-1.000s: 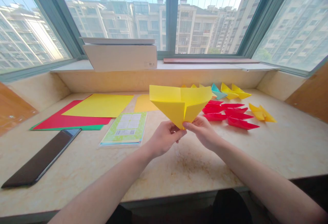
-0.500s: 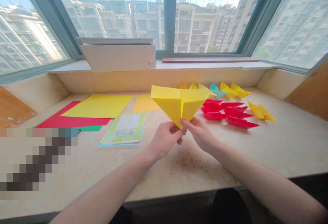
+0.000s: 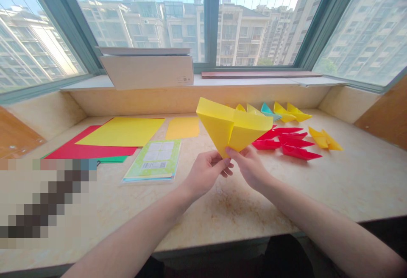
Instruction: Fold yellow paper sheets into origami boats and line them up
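A folded yellow sheet of paper (image 3: 233,125) is held up over the counter, its pointed end down and its wide flap edge on top. Both hands pinch it near the lower point. My left hand (image 3: 208,170) is closed on the tip from the left, with some fingertips showing beneath. From the right, my right hand (image 3: 249,163) presses its thumb on the front of the paper near the centre crease; its other fingers are mostly hidden behind. Just past my right hand, several folded red paper boats (image 3: 300,151) lie on the counter.
Yellow boats (image 3: 297,112) and a blue boat (image 3: 269,112) stand along the back. To the left lie a large yellow sheet (image 3: 122,131), a red sheet (image 3: 92,151), an orange sheet (image 3: 182,127) and a green paper pack (image 3: 154,159). A white box (image 3: 148,70) rests on the sill.
The folded yellow paper has tilted clockwise and shifted slightly right, now showing more of its left side. Both hands keep their pinch near the tip. The lower left area has become pixelated.
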Action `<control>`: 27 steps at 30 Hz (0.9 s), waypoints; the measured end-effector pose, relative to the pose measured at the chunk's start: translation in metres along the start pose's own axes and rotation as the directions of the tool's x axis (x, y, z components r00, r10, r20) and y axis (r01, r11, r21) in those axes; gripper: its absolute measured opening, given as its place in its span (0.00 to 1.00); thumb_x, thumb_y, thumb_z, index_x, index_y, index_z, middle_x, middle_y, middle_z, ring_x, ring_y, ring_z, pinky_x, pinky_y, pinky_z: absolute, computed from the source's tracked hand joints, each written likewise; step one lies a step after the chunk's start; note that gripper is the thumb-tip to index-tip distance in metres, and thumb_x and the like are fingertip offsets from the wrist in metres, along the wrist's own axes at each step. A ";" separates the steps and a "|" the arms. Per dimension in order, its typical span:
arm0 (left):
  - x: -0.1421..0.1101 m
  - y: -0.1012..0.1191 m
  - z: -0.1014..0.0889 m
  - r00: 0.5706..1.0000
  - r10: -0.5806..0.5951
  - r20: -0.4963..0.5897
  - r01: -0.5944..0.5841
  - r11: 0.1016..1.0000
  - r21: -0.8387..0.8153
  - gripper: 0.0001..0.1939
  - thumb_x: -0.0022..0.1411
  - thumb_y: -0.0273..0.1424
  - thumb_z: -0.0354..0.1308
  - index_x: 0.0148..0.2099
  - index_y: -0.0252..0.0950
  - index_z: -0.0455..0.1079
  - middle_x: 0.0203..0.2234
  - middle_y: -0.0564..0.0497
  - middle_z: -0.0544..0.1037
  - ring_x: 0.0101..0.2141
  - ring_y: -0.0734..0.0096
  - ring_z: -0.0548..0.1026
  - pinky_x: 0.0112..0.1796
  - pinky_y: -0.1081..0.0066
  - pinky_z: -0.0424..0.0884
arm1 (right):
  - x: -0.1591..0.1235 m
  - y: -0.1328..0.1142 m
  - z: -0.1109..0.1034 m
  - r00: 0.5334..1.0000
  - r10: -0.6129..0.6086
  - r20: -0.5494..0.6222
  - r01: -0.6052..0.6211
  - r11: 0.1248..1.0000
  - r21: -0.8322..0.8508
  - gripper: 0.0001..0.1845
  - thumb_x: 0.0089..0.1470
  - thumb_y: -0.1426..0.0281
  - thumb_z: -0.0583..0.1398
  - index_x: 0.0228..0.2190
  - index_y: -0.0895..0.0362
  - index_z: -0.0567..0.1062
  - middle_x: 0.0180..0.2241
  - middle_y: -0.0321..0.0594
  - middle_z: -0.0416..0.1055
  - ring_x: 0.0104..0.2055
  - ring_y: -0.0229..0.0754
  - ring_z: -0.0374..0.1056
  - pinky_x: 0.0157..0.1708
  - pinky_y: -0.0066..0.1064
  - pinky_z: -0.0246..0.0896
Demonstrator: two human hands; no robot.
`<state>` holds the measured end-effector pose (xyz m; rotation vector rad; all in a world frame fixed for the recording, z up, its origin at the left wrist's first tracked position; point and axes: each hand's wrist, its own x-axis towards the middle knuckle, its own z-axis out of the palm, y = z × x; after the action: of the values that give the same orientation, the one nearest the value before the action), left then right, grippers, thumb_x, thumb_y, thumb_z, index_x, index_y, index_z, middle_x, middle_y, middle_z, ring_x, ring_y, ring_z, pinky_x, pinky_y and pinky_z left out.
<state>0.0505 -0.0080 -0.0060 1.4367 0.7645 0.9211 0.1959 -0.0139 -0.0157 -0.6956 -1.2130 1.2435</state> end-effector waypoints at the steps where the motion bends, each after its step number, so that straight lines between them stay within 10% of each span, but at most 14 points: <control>1: 0.000 -0.001 0.000 1.000 -0.006 -0.003 0.006 1.000 -0.015 0.10 0.61 0.34 0.62 0.34 0.31 0.73 0.26 0.49 0.78 0.25 0.72 0.76 0.28 0.72 0.73 | 0.000 0.000 0.000 1.000 0.001 -0.004 -0.001 1.000 -0.001 0.13 0.55 0.61 0.64 0.26 0.57 0.72 0.20 0.34 0.65 0.20 0.36 0.60 0.16 0.28 0.60; 19: -0.002 0.001 -0.001 0.999 -0.017 -0.034 0.020 0.996 0.089 0.19 0.64 0.44 0.57 0.32 0.32 0.70 0.17 0.52 0.75 0.20 0.72 0.74 0.26 0.72 0.71 | 0.000 0.004 -0.004 0.994 0.097 0.060 -0.104 0.986 0.127 0.10 0.54 0.62 0.65 0.34 0.56 0.75 0.27 0.35 0.68 0.26 0.37 0.62 0.23 0.29 0.61; 27: -0.005 0.002 0.004 0.998 -0.058 -0.010 0.059 0.994 0.094 0.22 0.64 0.47 0.55 0.28 0.33 0.68 0.14 0.53 0.72 0.18 0.71 0.73 0.25 0.73 0.66 | 0.004 -0.005 -0.011 0.985 -0.050 -0.162 0.057 0.998 0.041 0.17 0.53 0.62 0.67 0.42 0.58 0.74 0.40 0.45 0.74 0.38 0.46 0.70 0.33 0.36 0.66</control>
<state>0.0515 -0.0142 -0.0046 1.4861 0.8607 0.8551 0.2071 -0.0090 -0.0126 -0.7116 -1.0605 1.1443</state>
